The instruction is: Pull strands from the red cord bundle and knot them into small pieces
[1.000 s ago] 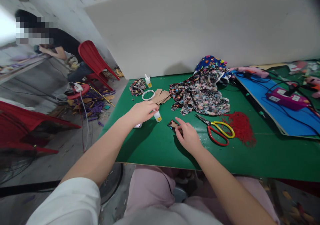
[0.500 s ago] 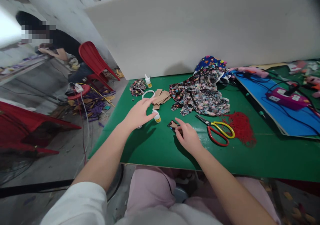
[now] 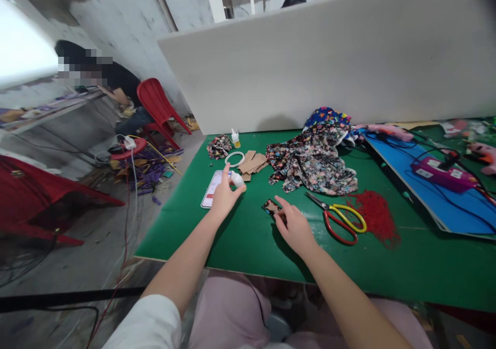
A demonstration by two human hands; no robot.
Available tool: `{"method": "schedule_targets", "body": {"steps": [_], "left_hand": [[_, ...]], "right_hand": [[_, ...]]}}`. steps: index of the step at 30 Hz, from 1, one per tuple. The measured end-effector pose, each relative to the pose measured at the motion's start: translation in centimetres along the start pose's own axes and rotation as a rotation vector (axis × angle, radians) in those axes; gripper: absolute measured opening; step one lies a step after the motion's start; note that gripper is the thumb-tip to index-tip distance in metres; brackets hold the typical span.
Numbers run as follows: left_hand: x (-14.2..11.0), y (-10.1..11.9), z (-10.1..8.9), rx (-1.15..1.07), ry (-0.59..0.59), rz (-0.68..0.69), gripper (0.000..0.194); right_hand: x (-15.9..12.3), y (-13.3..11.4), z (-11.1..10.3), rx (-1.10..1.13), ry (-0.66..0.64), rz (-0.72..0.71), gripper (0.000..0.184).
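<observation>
Now left hand (image 3: 225,196) pinches small bottle (image 3: 238,180) between thumb and fingers; moment ago it was spread out. Right hand (image 3: 293,225) stays put, bent fingers pinching flowery piece (image 3: 270,206) at its tips. So both seem ready together.

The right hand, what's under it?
Partly beneath the right hand, a small dark floral piece with a brown patch shows; whatever the hand covers can't be seen.

Left side: a loose white fabric short sleeve (image 3: 149,323) is hanging on the left arm (image 3: 188,266), ending near the elbow. Pale pink cloth trousers (image 3: 227,310) are covering the lap; a thin dark line (image 3: 260,303) is running down their left leg.
</observation>
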State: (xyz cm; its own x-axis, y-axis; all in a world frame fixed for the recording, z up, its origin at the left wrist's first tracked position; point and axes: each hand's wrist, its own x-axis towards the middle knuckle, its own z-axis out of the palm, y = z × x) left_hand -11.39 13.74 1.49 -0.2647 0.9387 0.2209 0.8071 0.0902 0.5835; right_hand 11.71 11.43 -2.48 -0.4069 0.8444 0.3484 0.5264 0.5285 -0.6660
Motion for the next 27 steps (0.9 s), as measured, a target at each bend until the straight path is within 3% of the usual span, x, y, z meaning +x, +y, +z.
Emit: {"method": "schedule_targets", "body": {"steps": [3,6,10,13,16,22,27], "left_hand": [[2.3,-1.5,-2.4,0.044,0.080,0.013,0.086],[4.6,-4.2,-4.8,0.126,0.168,-0.039,0.088],[6.3,-8.5,-6.4,0.207,0.151,-0.245,0.089],[6.5,-10.8,-6.3,0.185,0.175,-0.358,0.090],[6.4,-11.9,-5.6,0.122,0.200,-0.385,0.089],[6.4,-12.2,-4.4,0.042,0.206,-0.367,0.089],[5.8,-12.5,-3.9,-0.053,0.175,-0.355,0.095]], "right_hand": [[0.0,-0.1,0.0,0.016,-0.003,0.002,0.044],[-0.1,0.0,0.0,0.021,-0.002,0.004,0.044],[-0.1,-0.1,0.1,0.015,-0.003,0.022,0.043],[0.0,0.0,0.0,0.000,-0.004,0.019,0.042],[0.0,0.3,-0.1,-0.073,0.015,0.011,0.041],[0.0,1.0,-0.4,-0.254,-0.013,0.040,0.042],[-0.2,1.0,-0.3,-0.186,-0.039,0.082,0.037]]}}
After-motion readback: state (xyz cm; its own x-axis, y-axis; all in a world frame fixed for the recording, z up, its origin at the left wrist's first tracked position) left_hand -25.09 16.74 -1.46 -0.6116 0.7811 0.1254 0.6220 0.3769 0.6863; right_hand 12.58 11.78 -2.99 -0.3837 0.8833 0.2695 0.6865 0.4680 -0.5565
